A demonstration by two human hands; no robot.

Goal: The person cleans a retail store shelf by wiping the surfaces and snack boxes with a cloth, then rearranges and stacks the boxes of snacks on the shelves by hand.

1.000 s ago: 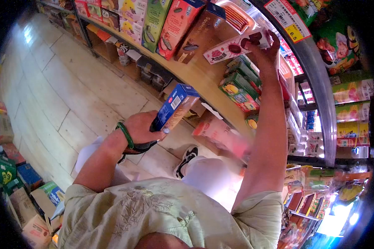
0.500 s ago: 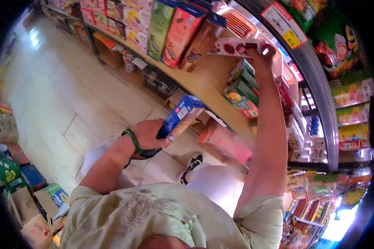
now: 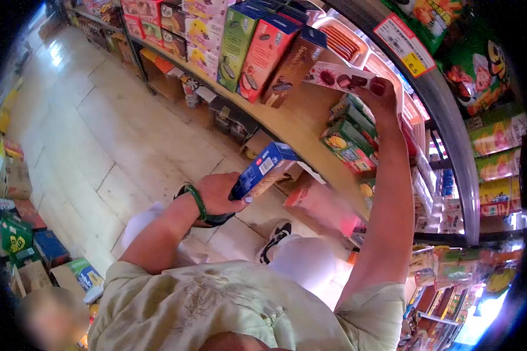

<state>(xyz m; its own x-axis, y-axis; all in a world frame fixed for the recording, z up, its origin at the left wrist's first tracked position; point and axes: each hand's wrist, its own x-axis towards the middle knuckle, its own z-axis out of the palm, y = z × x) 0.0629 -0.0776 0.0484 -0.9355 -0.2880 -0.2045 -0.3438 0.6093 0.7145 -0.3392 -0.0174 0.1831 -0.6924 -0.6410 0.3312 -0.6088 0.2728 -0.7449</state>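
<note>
My left hand (image 3: pixel 219 192), with a green bracelet at the wrist, is closed around the lower end of a blue box (image 3: pixel 265 169). This box is tilted upward, with a white barcode label on its side. Over the shelf, my right hand (image 3: pixel 384 98) grips one end of a pale pink box (image 3: pixel 328 78) printed with dark red round sweets. Just left of it, brown (image 3: pixel 294 67), red (image 3: pixel 266 55) and green (image 3: pixel 238 44) boxes stand in a row. Below my right hand, green boxes with yellow pictures (image 3: pixel 346 143) lie on the wooden shelf (image 3: pixel 303 120).
Orange-brown trays (image 3: pixel 339 40) sit at the back of the shelf. A curved shelf edge with a price tag (image 3: pixel 405 44) arches on the right, with bright packets beyond. Cartons (image 3: pixel 76 278) lie on the tiled floor (image 3: pixel 76 134) at lower left. A pink box (image 3: pixel 319 205) is below the shelf.
The pale pink box has turned in my right hand, showing more of its printed face. My left hand still holds the blue box. The whole view has shifted slightly.
</note>
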